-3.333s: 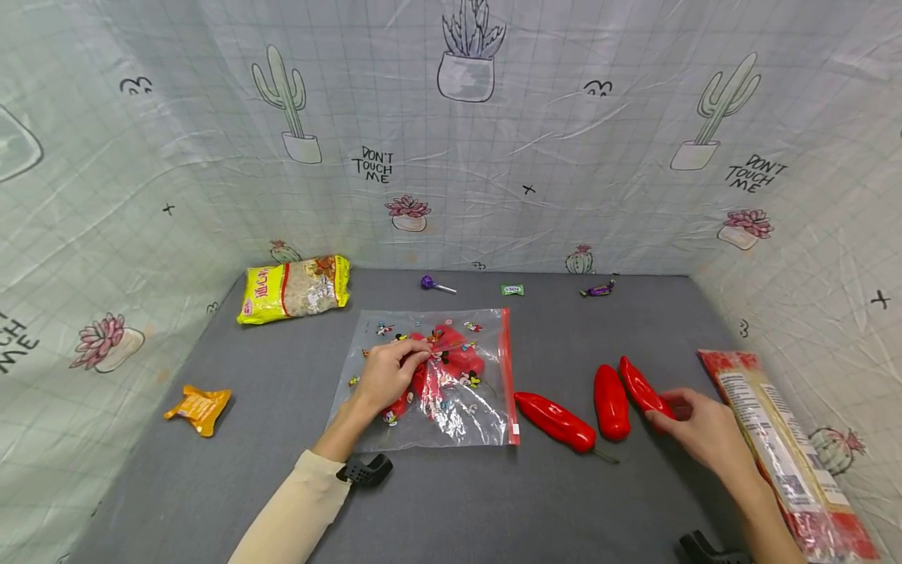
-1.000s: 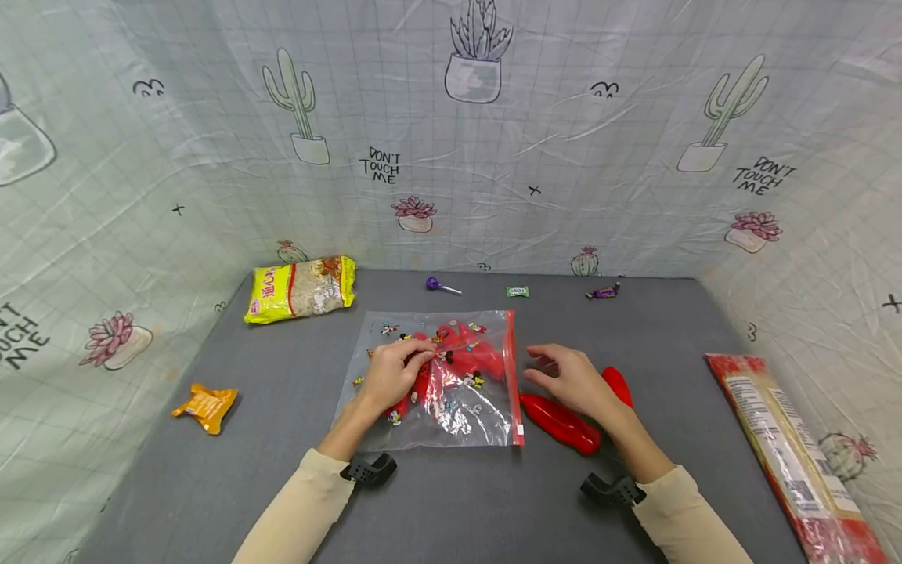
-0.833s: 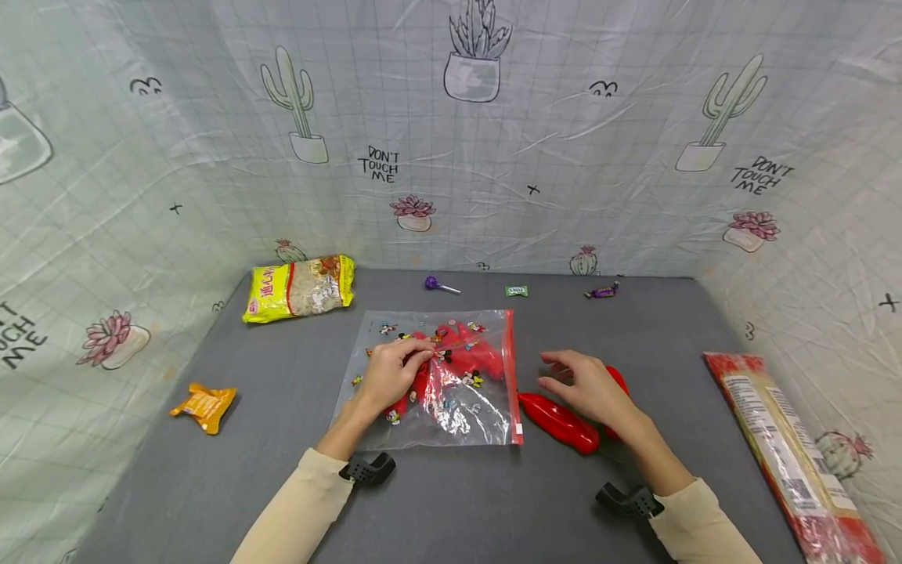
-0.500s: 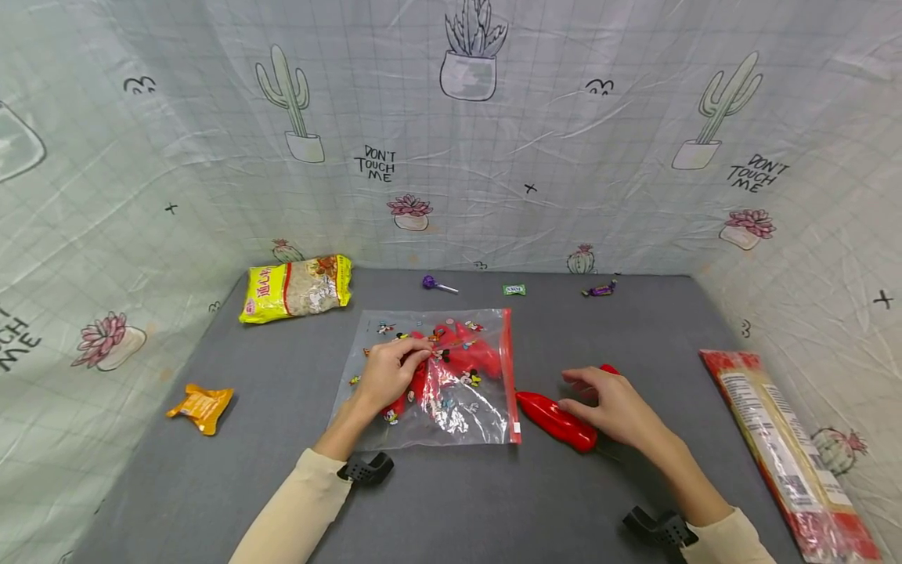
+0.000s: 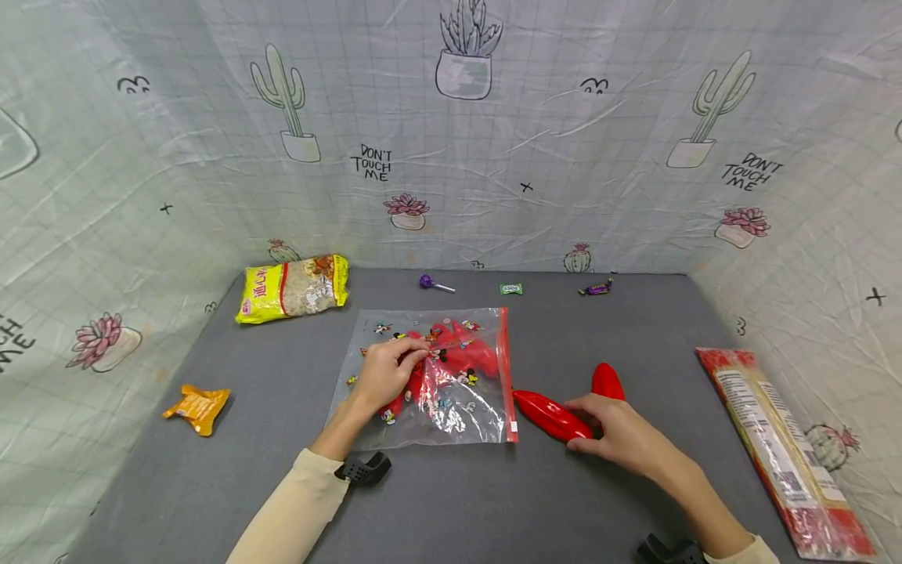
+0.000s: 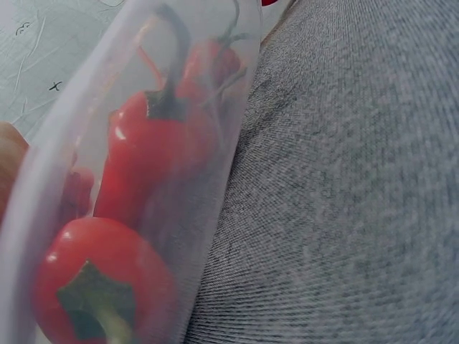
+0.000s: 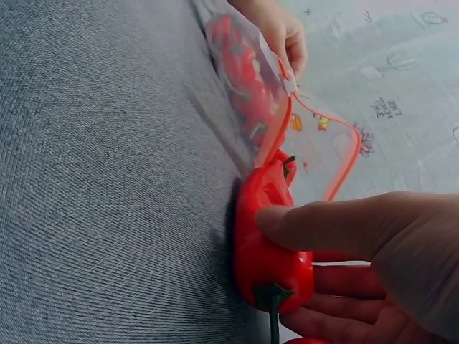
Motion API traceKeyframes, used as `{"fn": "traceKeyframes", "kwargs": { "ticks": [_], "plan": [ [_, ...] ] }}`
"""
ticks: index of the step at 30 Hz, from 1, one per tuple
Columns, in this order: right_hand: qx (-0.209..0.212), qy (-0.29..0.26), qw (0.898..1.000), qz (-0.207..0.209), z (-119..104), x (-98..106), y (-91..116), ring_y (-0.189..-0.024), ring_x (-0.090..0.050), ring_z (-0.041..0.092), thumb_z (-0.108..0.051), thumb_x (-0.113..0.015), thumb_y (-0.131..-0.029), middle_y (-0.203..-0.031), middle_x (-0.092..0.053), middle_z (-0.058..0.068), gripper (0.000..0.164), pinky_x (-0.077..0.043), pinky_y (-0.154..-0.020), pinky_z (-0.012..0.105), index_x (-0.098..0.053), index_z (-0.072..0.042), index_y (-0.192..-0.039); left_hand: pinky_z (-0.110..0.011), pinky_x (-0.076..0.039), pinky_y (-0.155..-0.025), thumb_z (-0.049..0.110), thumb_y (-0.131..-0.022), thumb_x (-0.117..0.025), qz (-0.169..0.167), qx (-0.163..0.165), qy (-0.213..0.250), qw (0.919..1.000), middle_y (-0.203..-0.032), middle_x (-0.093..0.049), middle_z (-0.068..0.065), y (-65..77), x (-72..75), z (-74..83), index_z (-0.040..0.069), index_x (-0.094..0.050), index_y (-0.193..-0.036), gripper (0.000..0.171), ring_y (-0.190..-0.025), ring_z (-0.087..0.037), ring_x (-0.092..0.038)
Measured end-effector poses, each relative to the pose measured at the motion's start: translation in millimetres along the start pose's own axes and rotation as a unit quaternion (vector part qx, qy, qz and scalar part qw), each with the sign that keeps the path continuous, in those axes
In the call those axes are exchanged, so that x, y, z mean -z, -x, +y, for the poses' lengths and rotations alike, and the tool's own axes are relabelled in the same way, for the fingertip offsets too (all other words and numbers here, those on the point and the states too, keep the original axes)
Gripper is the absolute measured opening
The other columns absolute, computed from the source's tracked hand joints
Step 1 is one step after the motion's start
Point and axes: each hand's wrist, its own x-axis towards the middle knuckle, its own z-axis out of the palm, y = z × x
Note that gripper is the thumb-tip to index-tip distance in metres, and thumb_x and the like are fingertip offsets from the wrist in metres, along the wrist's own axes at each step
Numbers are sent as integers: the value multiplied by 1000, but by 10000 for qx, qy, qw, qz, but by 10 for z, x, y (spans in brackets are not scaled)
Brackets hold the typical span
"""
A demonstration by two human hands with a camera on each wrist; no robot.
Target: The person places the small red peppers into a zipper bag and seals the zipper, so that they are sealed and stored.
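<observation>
My left hand point(image 5: 386, 374) pinches the upper layer of a clear zip bag point(image 5: 482, 419) printed with cartoon figures. Several red peppers point(image 6: 143, 147) with green stems lie inside, seen through the plastic in the left wrist view. The bag's red-edged mouth faces right and gapes in the right wrist view. Just outside it lies a long red pepper point(image 5: 546, 413). My right hand point(image 5: 623, 437) grips that pepper near its stem end, thumb point(image 7: 287, 221) on one side and fingers on the other. Behind the hand, another red pepper point(image 5: 607, 381) is partly hidden.
A yellow food packet point(image 5: 292, 288) sits at the back left, an orange-wrapped sweet point(image 5: 199, 409) at the left. Along the back are a purple lollipop point(image 5: 426, 281), a green-wrapped candy point(image 5: 510, 289) and a purple-wrapped candy point(image 5: 596, 288). A long red-ended packet point(image 5: 778, 446) lies right.
The rightmost pepper my right hand held is gone from its spot, and more red shows in the bag near its mouth. That hand moved back right and took hold of the nearest pepper.
</observation>
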Motion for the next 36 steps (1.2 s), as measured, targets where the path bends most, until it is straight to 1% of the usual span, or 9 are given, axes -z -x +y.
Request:
{"fn": "traceKeyframes", "kwargs": {
  "ticks": [5, 8, 12, 17, 21, 26, 31, 36],
  "plan": [
    [154, 126, 9997, 133, -14, -13, -5, -85, -56, 6, -25, -77, -76, -103, -65, -7, 46, -54, -72, 22, -62, -13, -118, -29, -57, -80, 19, -88, -66, 2, 15, 4, 10000, -94, -73, 3, 2, 13, -3, 17, -72, -88, 6, -91, -12, -69],
    [160, 224, 9992, 275, -16, 3, -6, -84, -56, 6, -24, -77, -76, -101, -64, -8, 45, -53, -71, 21, -63, -14, -117, -29, -57, -81, 18, -88, -66, -5, 42, 12, 10000, -94, -73, 3, 0, 20, -7, 17, -72, -87, 6, -91, -11, -69],
    [167, 366, 9975, 574, -7, 44, -19, -84, -56, 6, -23, -78, -75, -101, -65, -7, 45, -54, -71, 22, -63, -14, -116, -30, -57, -81, 19, -88, -66, -17, 46, -5, 10000, -95, -73, 3, -3, 34, -12, 16, -72, -88, 6, -92, -12, -69],
    [202, 401, 9949, 907, 4, 90, -95, -83, -59, 7, -23, -78, -76, -103, -67, -4, 43, -55, -71, 24, -64, -12, -115, -29, -57, -82, 19, -88, -66, -6, 57, -29, 10000, -95, -73, 3, -11, 46, -11, 16, -72, -88, 7, -92, -11, -69],
    [159, 346, 9943, 995, -6, 114, -211, -85, -59, 10, -24, -77, -77, -106, -67, 0, 44, -55, -72, 26, -63, -11, -117, -29, -57, -82, 17, -88, -66, 9, 12, -61, 10000, -95, -73, 2, -13, 50, -8, 16, -73, -88, 7, -92, -12, -69],
    [106, 209, 9941, 1063, -50, 95, -429, -90, -61, 14, -24, -75, -79, -111, -67, 4, 45, -57, -77, 33, -61, -9, -119, -29, -57, -83, 15, -87, -67, 7, 19, -42, 10000, -95, -74, -1, -6, 47, -2, 14, -73, -88, 6, -93, -14, -70],
    [61, 108, 9931, 1166, -110, 27, -674, -90, -63, 18, -23, -74, -79, -110, -67, 9, 43, -58, -78, 38, -62, -7, -117, -28, -56, -84, 16, -88, -66, -54, 130, -24, 9999, -95, -74, 0, -3, 35, 7, 15, -73, -89, 7, -94, -12, -69],
    [9, 54, 9926, 1212, -170, -44, -884, -88, -62, 19, -24, -72, -81, -107, -67, 10, 41, -57, -77, 37, -63, -6, -116, -28, -56, -84, 16, -88, -66, -60, 143, -6, 9999, -95, -74, 0, 4, 19, 14, 15, -73, -89, 7, -94, -11, -69]
  ]
}}
